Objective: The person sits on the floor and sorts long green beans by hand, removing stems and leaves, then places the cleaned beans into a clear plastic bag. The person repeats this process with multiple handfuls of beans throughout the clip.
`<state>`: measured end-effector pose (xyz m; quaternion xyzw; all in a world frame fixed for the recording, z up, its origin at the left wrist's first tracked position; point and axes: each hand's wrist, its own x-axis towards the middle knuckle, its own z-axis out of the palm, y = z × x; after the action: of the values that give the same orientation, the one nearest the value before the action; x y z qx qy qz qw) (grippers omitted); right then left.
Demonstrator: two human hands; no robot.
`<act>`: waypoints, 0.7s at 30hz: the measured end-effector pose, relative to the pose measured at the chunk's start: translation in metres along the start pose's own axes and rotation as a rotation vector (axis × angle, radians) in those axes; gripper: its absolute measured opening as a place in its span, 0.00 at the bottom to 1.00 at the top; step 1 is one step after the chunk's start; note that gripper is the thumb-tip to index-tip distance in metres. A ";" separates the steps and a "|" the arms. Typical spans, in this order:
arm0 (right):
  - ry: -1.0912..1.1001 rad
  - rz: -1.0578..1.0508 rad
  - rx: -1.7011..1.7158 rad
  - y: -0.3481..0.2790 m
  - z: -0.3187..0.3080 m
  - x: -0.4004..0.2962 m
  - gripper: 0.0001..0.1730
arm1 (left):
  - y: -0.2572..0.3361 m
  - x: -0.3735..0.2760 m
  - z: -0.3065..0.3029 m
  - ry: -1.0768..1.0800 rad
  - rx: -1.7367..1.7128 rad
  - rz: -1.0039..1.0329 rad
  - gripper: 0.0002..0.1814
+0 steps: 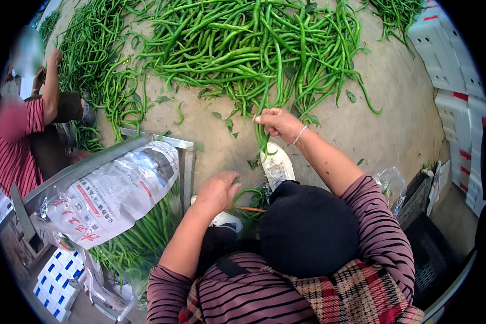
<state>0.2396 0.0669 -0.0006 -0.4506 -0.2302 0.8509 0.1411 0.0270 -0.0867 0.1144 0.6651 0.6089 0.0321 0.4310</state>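
Long green chili peppers (243,44) lie heaped on the concrete floor in front of me. At the near edge of the heap, my right hand (281,122) pinches a few green peppers (261,135) that hang tip-down over my white shoe (276,162). My left hand (218,190) is lower, above my other shoe, with its fingers curled; whether anything is in them is hidden. Close beside it are a curved green pepper (245,192) and an orange-red pepper (249,209). To my left, a metal frame (188,170) stands around clear plastic, printed paper (117,194) and packed green peppers (146,227).
A person in a striped shirt (14,158) sits at far left by another pepper pile (85,48). White foam boxes (441,56) are stacked along the right. A clear plastic bag (391,188) lies near my right elbow. Loose leaves (229,123) dot the floor.
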 end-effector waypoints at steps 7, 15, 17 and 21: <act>0.002 -0.511 -0.318 -0.023 -0.001 -0.074 0.11 | 0.018 0.012 0.008 -0.022 0.032 0.035 0.13; 0.421 -0.820 0.204 -0.049 -0.116 -0.245 0.11 | 0.007 -0.024 0.029 -0.079 0.057 -0.074 0.13; 0.644 -0.596 -0.130 -0.029 -0.141 -0.296 0.12 | 0.002 -0.034 0.037 -0.105 0.087 -0.089 0.13; 0.838 0.066 -0.980 0.057 -0.184 -0.373 0.19 | 0.004 -0.040 0.049 -0.147 0.126 -0.032 0.13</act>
<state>0.5972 -0.1000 0.1418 -0.7638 -0.5036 0.4028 -0.0295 0.0473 -0.1457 0.1054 0.6816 0.5870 -0.0620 0.4324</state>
